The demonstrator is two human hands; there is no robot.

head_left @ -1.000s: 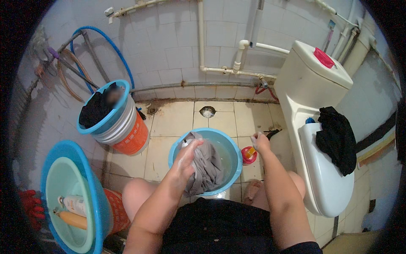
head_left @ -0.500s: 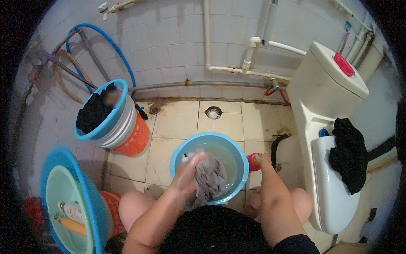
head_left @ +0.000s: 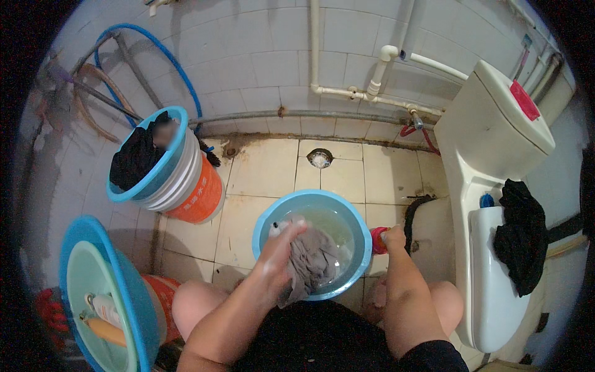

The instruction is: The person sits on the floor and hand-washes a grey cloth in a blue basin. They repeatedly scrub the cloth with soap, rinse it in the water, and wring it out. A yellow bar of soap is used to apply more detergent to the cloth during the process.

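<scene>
A light blue basin (head_left: pixel 368 242) of cloudy water stands on the floor between my knees. My left hand (head_left: pixel 277 253), wet with suds, is closed on a bunched grey cloth (head_left: pixel 315 255). That cloth hangs partly into the water and reaches the basin's near-left rim. Just outside the basin's right side, my right hand (head_left: pixel 395 237) has its fingers closed round a small red-pink thing (head_left: pixel 378 241). Its round end faces the basin, but its kind is unclear and my fingers cover part of it.
At the far left, a white-and-orange bucket (head_left: pixel 201 192) carries a blue basin (head_left: pixel 178 121) with black clothing (head_left: pixel 135 158). Nested basins (head_left: pixel 93 257) with bottles stand near left. On the right, a toilet (head_left: pixel 489 273) has black cloth (head_left: pixel 520 239) over its lid. A drain (head_left: pixel 320 159) lies ahead.
The whole view has shifted slightly, so floor items sit a little differently in the picture. Both hands keep their holds on the grey cloth and the red-pink thing.
</scene>
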